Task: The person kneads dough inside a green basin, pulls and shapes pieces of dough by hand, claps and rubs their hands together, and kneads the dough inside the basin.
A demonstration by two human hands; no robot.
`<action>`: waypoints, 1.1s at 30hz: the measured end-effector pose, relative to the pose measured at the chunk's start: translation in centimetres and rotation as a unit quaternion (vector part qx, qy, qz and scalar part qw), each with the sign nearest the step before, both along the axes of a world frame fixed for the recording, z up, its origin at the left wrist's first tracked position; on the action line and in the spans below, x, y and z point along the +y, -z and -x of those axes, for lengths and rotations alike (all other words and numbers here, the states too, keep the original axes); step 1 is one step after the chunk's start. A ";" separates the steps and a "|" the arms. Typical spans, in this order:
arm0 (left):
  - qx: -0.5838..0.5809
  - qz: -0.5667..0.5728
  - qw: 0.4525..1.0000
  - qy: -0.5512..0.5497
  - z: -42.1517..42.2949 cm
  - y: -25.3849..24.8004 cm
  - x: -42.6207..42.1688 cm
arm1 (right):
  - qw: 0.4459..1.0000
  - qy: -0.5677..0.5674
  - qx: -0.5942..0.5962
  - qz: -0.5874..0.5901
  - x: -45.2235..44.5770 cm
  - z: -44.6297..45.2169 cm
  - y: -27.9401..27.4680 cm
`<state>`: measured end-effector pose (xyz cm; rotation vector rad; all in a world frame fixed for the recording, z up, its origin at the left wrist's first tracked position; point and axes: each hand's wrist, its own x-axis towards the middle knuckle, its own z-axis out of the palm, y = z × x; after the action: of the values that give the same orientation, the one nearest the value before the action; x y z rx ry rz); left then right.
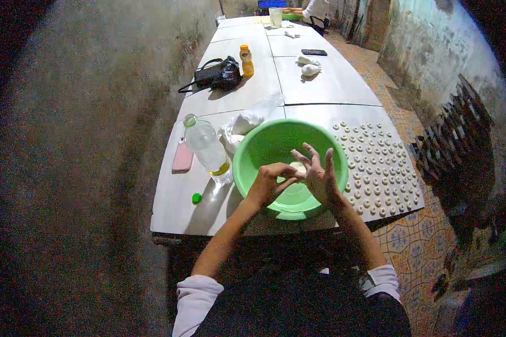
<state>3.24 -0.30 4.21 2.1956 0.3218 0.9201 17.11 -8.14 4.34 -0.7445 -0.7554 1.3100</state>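
Over the green basin (244, 140) my two hands meet. My left hand (271, 182) is closed in a pinch, its fingertips on a small pale piece of dough (299, 167). My right hand (319, 175) faces it with fingers spread and whitened, its palm side against the dough. How much of the dough lies between the hands is partly hidden. To the right of the basin, many small round dough pieces (378, 170) with dented or holed centres lie in rows on the white table (315, 224).
Left of the basin stand a clear bottle (204, 143), a pink phone (183, 155), a green cap (197, 198) and a plastic bag (247, 121). Farther off are a black bag (222, 76), an orange bottle (246, 62), a dark phone (314, 53) and white bundles (310, 70). A person (316, 10) works at the far end.
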 end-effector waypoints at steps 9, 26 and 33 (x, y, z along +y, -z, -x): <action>0.039 -0.035 0.995 0.082 0.8 -0.3 1.3 | 0.962 -0.104 0.246 0.049 -1.4 -1.6 0.7; 0.008 0.027 1.000 0.011 0.6 0.1 3.5 | 0.982 -0.061 0.181 -0.007 -0.3 -3.2 -1.7; -0.062 -0.114 0.992 0.010 -0.4 -0.3 2.2 | 0.967 -0.089 0.238 -0.014 0.9 -2.9 -0.6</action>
<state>3.69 1.92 4.55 2.3281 0.1410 1.1248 20.02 -7.26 4.94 -0.3180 -0.4552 1.5607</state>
